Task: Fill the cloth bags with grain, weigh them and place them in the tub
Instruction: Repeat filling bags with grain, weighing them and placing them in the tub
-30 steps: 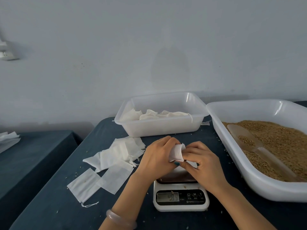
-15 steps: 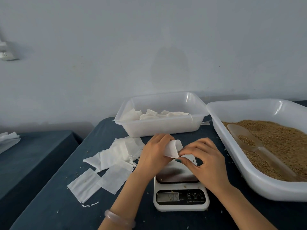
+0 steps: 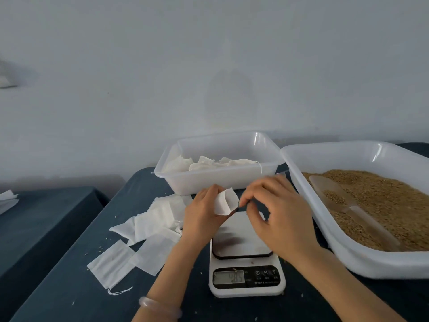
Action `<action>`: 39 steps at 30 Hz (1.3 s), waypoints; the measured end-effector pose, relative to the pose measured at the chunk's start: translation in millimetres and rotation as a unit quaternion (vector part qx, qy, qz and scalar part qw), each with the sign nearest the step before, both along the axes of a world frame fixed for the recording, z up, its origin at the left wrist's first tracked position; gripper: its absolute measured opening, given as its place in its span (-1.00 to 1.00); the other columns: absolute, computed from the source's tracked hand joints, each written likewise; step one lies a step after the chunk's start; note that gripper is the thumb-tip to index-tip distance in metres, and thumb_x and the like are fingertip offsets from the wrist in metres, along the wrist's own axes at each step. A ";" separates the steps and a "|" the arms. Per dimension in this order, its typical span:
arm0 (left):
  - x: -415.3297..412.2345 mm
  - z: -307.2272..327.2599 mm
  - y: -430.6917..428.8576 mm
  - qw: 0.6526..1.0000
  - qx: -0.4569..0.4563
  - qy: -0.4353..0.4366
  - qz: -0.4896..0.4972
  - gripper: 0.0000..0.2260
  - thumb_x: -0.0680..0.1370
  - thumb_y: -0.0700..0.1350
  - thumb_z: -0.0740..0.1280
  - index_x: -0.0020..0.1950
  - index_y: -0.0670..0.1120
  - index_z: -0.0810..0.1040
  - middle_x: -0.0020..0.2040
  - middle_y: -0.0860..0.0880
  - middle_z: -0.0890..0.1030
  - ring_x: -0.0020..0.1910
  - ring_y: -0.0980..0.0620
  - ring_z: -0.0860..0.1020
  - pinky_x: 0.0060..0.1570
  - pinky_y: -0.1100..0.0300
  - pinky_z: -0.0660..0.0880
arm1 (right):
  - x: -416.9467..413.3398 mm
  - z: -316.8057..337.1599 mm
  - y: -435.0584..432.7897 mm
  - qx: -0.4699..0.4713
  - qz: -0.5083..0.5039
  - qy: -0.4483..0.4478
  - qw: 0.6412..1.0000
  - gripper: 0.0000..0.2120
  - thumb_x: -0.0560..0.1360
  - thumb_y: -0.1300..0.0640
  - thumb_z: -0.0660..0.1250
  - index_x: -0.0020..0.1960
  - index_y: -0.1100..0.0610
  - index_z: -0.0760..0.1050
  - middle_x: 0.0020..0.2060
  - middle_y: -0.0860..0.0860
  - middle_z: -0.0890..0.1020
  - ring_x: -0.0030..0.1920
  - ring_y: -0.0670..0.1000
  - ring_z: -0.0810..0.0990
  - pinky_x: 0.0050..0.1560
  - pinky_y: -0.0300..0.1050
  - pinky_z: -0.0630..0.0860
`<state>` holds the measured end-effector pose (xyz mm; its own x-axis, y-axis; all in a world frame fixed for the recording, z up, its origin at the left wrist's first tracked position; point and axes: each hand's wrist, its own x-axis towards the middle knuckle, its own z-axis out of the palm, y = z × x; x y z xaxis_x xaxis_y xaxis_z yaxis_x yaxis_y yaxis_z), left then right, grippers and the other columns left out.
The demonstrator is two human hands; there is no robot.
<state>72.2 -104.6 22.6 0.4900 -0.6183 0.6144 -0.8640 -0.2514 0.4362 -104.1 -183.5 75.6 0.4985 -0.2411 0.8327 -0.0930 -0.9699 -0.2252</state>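
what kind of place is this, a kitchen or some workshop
Probably a small hand-packing workstation: a digital scale sits on a cloth-covered table, beside a large white tub of grain with a scoop, and a pile of empty cloth bags lies nearby.

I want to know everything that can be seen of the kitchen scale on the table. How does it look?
The scale has a white plastic body and a glossy square platform rimmed in dark trim. Its front panel has a grey display with blurred digits and three buttons. It stands flat on the dark blue table, left of the large tub of grain. The left hand and right hand handle a cloth bag above its far end.
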 end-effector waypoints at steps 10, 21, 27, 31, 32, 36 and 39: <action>-3.5 -0.7 2.4 1.000 0.015 0.007 0.019 -0.60 0.37 0.23 0.49 0.05 0.13 0.42 -0.14 0.23 0.42 -0.16 0.19 0.35 -0.23 0.18 0.33 | -55.8 72.7 -127.7 0.171 -0.335 0.479 0.793 -0.87 0.54 0.01 0.21 -0.05 0.03 0.49 -0.12 -0.02 0.57 -0.11 0.04 0.54 -0.12 -0.11 0.45; -3.4 -1.4 3.8 0.999 0.030 0.008 0.015 -0.57 0.34 0.35 0.38 0.04 0.10 0.45 -0.13 0.20 0.47 -0.17 0.17 0.38 -0.27 0.24 0.29 | -66.9 21.8 -156.4 0.154 -0.357 0.612 0.688 -0.89 0.56 0.12 0.24 0.05 0.12 0.47 -0.10 0.02 0.59 -0.10 0.00 0.62 0.01 -0.13 0.60; -2.8 -2.7 3.8 0.999 0.044 0.012 0.013 -0.59 0.36 0.31 0.43 0.03 0.12 0.44 -0.12 0.21 0.49 -0.16 0.20 0.36 -0.30 0.33 0.25 | -64.1 23.9 -157.7 0.224 -0.335 0.570 0.716 -0.67 0.62 0.07 0.20 0.29 0.24 0.45 0.06 0.07 0.56 0.03 0.04 0.56 0.13 -0.12 0.51; -3.4 -2.8 3.9 0.998 0.052 0.013 0.013 -0.58 0.36 0.34 0.40 0.06 0.14 0.44 -0.10 0.22 0.50 -0.15 0.21 0.38 -0.26 0.25 0.27 | -62.4 22.5 -162.3 0.231 -0.347 0.507 0.754 -0.70 0.60 0.03 0.27 0.17 0.26 0.52 -0.09 0.08 0.59 -0.06 0.05 0.61 0.08 -0.05 0.57; -3.2 -2.9 3.9 0.998 0.053 0.013 0.014 -0.59 0.37 0.33 0.41 0.06 0.14 0.44 -0.11 0.23 0.49 -0.15 0.20 0.37 -0.25 0.24 0.29 | -62.8 21.7 -163.9 0.234 -0.354 0.489 0.762 -0.69 0.58 0.06 0.31 0.17 0.27 0.50 -0.09 0.10 0.59 -0.06 0.08 0.62 0.07 -0.01 0.59; -3.3 -3.6 3.7 0.998 0.051 0.015 0.015 -0.60 0.37 0.30 0.44 0.05 0.14 0.44 -0.12 0.24 0.47 -0.16 0.22 0.35 -0.22 0.22 0.32 | -68.3 20.3 -159.1 0.187 -0.392 0.529 0.729 -0.65 0.54 0.26 0.25 0.32 0.22 0.46 0.06 0.10 0.54 0.01 0.06 0.57 0.10 -0.05 0.57; -3.7 -3.0 3.8 0.998 0.059 0.013 0.012 -0.61 0.37 0.33 0.42 0.02 0.18 0.39 -0.14 0.24 0.47 -0.17 0.21 0.36 -0.24 0.21 0.33 | -68.9 15.2 -149.3 0.171 -0.376 0.588 0.696 -0.66 0.55 0.30 0.18 0.30 0.23 0.48 0.02 0.05 0.52 -0.05 0.00 0.55 0.03 -0.16 0.57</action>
<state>68.5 -100.9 19.5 0.5203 -0.6737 0.5249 -0.8460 -0.3224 0.4248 -173.0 -332.8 90.8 0.4114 -0.8861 -0.2136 -0.8605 -0.4549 0.2295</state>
